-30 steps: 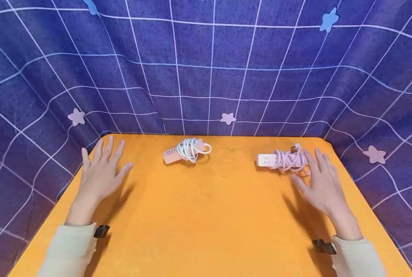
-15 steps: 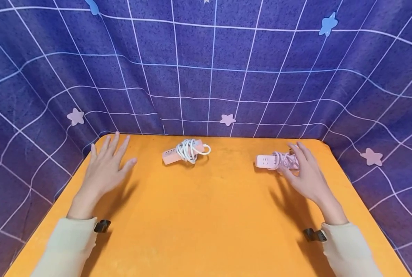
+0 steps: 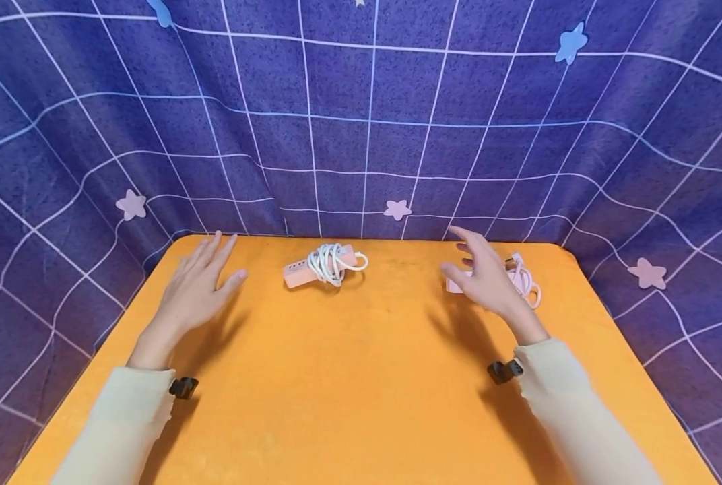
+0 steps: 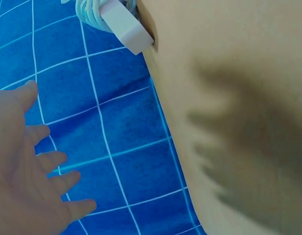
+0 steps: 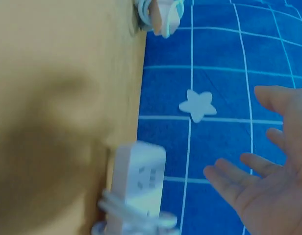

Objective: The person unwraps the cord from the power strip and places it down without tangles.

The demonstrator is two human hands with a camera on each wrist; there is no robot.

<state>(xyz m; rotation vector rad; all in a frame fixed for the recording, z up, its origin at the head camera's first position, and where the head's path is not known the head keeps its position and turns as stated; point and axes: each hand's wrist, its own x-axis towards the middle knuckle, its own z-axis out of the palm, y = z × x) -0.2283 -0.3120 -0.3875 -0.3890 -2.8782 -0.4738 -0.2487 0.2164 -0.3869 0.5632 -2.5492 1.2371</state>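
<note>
**Orange surface with pink power strip and pale power strip**

Curtain: purple-blue, printed with a pale grid; hangs behind the surface and along both sides.

Surface: orange, rounded far corners, hand shadows cast on it.

Sleeves: pair, pale; left sleeve, right sleeve.

Left hand: over the left far part of the surface, fingers extended, thumb spread away; holds nothing. Nearest item is the pink power strip, well apart.

Right hand: over the pale power strip, hiding its middle in the head view; fingers spread, slightly bent, thumb apart, grip vacant. The right wrist view shows it clear of the strip.

Pink power strip: near the far edge, left of centre, lying at a slant; white cord wound about it, one loop at the right end.

Pale power strip: right far part, socket face showing; pale pink cord wound about it.

Stars: several on the curtain, one pink star between the strips.

Black devices: one at each cuff, left and right.
</note>
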